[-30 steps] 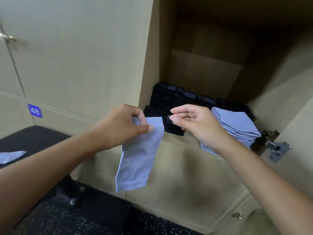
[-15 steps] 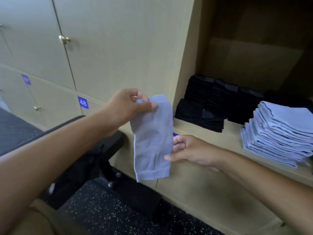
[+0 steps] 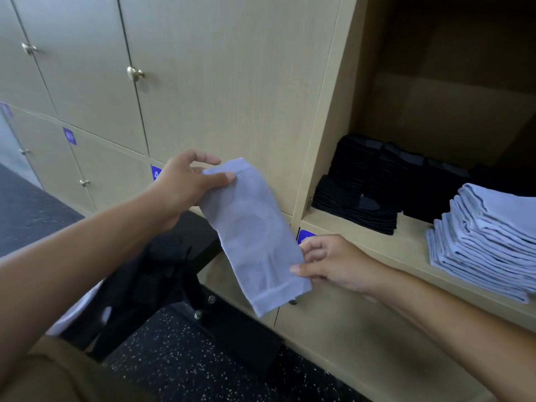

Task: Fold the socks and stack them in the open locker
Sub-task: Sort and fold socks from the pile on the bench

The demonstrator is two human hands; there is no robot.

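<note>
The left hand (image 3: 185,188) is pinching the top end of a pale blue sock (image 3: 253,236), thumb lying flat across the front of the cloth, the index finger lifted loose above it. The sock is hanging out flat in the air in front of the closed locker doors (image 3: 226,82), a long thin rectangle of soft knit, slanting down to the right, with a faint curved heel seam showing through and a ribbed band along its lower edge. Down at that lower right edge the right hand (image 3: 330,262) is taking hold, thumb on the front and fingers (image 3: 311,242) curling in behind the cloth, so both hands are gripping the same sock at opposite ends.

To the right, the open locker (image 3: 327,146) is showing its pale wood-grain shelf. On it, far back and left, black folded socks (image 3: 365,187) are sitting in neat dark stacks, flat and tightly layered, with further black stacks running right along the back. Nearer, at the right edge, a tall pile of pale blue folded socks (image 3: 487,236) is leaning slightly, its folded edges rippling in soft layers. The held sock is well apart from both piles, outside the locker and to its left.

The closed doors carry small brass knobs (image 3: 135,73) and purple number tags (image 3: 69,135). Below lies a dark speckled floor (image 3: 179,358).
</note>
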